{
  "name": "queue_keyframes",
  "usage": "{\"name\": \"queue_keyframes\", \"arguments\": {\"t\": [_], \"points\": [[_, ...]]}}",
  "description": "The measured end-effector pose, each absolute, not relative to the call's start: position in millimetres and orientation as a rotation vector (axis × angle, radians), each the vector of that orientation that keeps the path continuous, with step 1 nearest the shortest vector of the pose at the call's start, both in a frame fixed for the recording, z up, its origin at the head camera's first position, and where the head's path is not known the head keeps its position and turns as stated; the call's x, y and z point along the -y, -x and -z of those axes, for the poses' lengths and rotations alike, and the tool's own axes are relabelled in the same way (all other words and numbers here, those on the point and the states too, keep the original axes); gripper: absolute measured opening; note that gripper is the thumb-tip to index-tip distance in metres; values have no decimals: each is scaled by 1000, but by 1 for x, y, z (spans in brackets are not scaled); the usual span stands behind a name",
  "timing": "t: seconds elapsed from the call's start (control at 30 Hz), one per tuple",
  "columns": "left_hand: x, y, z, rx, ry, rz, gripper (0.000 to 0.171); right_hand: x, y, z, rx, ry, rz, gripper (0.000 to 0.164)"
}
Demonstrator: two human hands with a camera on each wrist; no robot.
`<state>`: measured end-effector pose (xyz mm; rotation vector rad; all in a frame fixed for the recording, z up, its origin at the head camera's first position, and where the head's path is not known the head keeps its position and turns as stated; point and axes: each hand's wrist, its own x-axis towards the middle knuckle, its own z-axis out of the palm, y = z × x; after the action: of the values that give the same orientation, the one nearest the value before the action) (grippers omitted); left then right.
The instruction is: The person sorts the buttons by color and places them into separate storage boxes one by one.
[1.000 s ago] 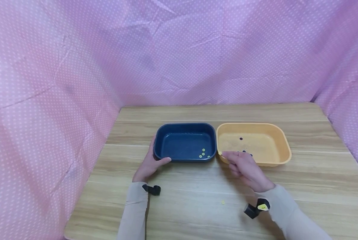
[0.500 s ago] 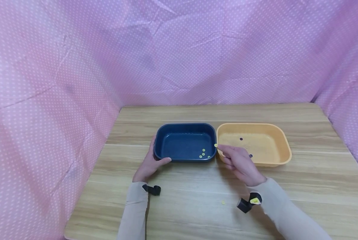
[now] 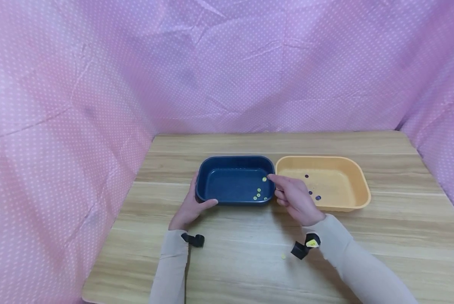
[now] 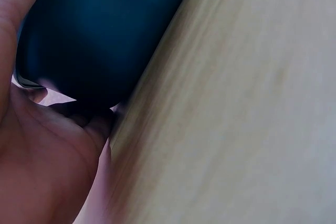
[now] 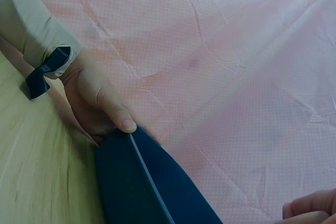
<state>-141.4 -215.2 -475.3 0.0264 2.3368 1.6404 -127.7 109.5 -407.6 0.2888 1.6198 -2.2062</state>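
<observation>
My left hand holds the dark blue tray by its left end, thumb on the near rim and fingers round the outer side. My right hand is over the tray's right rim, fingers curled with thumb and index fingertip together. Just left of those fingertips is a small yellow button, a little apart from them. Several other yellow buttons lie in the tray's near right corner. In the right wrist view, the right fingers show at the lower right edge.
A yellow tray stands against the blue tray's right side, with dark buttons in it. One yellow button lies on the wooden table near the front. Pink dotted cloth hangs behind and beside the table.
My right hand has moved left and away from me, from the yellow tray to the blue tray's right rim. The yellow button at its fingertips has left them. The left hand stays put.
</observation>
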Motion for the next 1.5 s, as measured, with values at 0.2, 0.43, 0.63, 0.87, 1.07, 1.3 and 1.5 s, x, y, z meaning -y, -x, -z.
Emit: {"name": "queue_keyframes", "arguments": {"t": [0.2,0.43,0.63,0.87,1.07,1.3,1.5], "points": [[212,138,467,-2330,-75,-1669,107,-112,126,410,-1630,-322,2182,26],[215,141,478,-2358,-43,-1663,109,-121,118,415,-1801,-231,2035,37],[222,148,503,-2385,-16,-1698,113,-123,103,422,-2238,98,1510,32],[222,149,503,-2386,-29,-1698,113,-121,68,435,-2576,810,757,6],[222,150,502,-2380,-31,-1697,113,-116,46,446,-2617,1056,515,18],[223,150,502,-2376,-41,-1684,111,-112,34,454,-2766,1196,296,27],[223,150,502,-2372,-38,-1696,111,-113,36,455,-2783,1183,310,28]]}}
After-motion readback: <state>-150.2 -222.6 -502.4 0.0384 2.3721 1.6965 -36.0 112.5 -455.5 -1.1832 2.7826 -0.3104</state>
